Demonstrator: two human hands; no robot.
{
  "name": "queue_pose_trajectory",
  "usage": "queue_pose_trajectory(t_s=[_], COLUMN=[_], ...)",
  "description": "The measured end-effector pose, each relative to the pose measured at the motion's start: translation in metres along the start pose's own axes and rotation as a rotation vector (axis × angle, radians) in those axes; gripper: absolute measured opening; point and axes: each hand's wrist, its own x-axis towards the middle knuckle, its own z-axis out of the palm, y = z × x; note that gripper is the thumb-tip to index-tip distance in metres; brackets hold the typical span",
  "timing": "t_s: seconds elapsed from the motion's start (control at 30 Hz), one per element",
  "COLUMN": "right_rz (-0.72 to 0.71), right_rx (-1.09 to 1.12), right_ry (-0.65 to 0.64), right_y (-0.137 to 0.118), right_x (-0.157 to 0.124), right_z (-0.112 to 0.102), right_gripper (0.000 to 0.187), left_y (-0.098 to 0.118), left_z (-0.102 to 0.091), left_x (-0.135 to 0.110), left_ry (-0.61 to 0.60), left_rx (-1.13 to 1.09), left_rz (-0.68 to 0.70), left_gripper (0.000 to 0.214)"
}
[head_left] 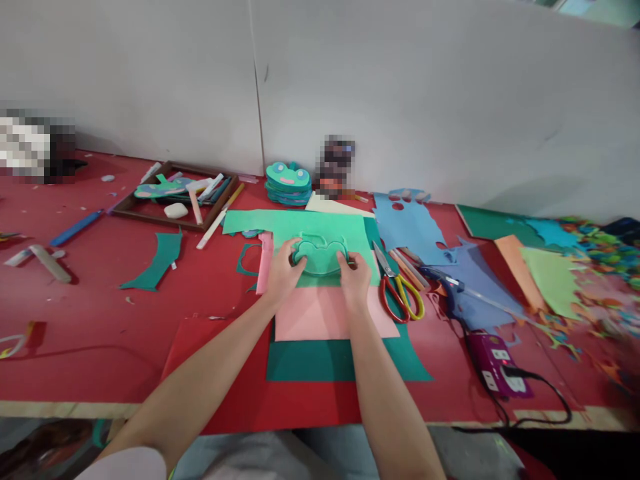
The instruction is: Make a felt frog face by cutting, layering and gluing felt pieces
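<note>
A green frog-head-shaped piece (321, 259) with a raised-looking outline lies over a light green foam sheet (250, 221). My left hand (286, 270) grips its left side, thumb on top and fingers curled at the edge. On the opposite side, my right hand (356, 275) holds it the same way. Whether it is a cutter or a cut foam shape, I cannot tell. Beneath are a pink sheet (313, 317) and a dark green sheet (345, 360). Scissors (399, 287) with red and yellow handles rest just right of my right hand, blades partly apart.
Stacked frog faces (288, 183) stand near the wall. A brown frame (175, 225) with markers is back left. To the right lie a blue glue gun (447, 280), a purple power strip (496, 367) with a cable, blue foam (407, 227) and colourful scraps (600, 247).
</note>
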Motion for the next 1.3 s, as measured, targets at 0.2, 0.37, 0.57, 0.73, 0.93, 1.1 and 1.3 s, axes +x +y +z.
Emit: queue_pose_trajectory(t_s=[0.2, 0.37, 0.57, 0.73, 0.93, 1.1, 1.3], right_rz=[-0.063, -0.172, -0.225, -0.233, -0.216, -0.198, -0.187], right_rx=[-0.115, -0.257, -0.346, -0.369, -0.405, -0.413, -0.400], right_ry=[-0.020, 0.005, -0.033, -0.068, -0.051, -0.072, -0.081], right_y=[0.004, 0.003, -0.003, -0.004, -0.004, -0.003, -0.004], right_x=[0.001, -0.005, -0.011, -0.011, -0.011, -0.009, -0.009], right_z=[0.002, 0.001, 0.000, 0.000, 0.001, 0.002, 0.003], right_gripper=[0.029, 0.027, 0.019, 0.016, 0.017, 0.018, 0.016], left_y=[-0.007, -0.004, 0.009, 0.004, 0.005, 0.007, 0.010], left_z=[0.001, -0.003, -0.001, 0.010, 0.010, 0.009, 0.007], left_x=[0.000, -0.006, -0.015, -0.019, -0.020, -0.021, -0.021], left_ry=[-0.008, 0.036, -0.206, -0.463, -0.489, -0.490, -0.497], left_rx=[0.131, 0.422, 0.575, 0.655, 0.710, 0.713, 0.727], left_rz=[-0.003, 0.120, 0.401, 0.383, 0.399, 0.404, 0.402], left_gripper=[0.039, 0.038, 0.043, 0.048, 0.048, 0.047, 0.049])
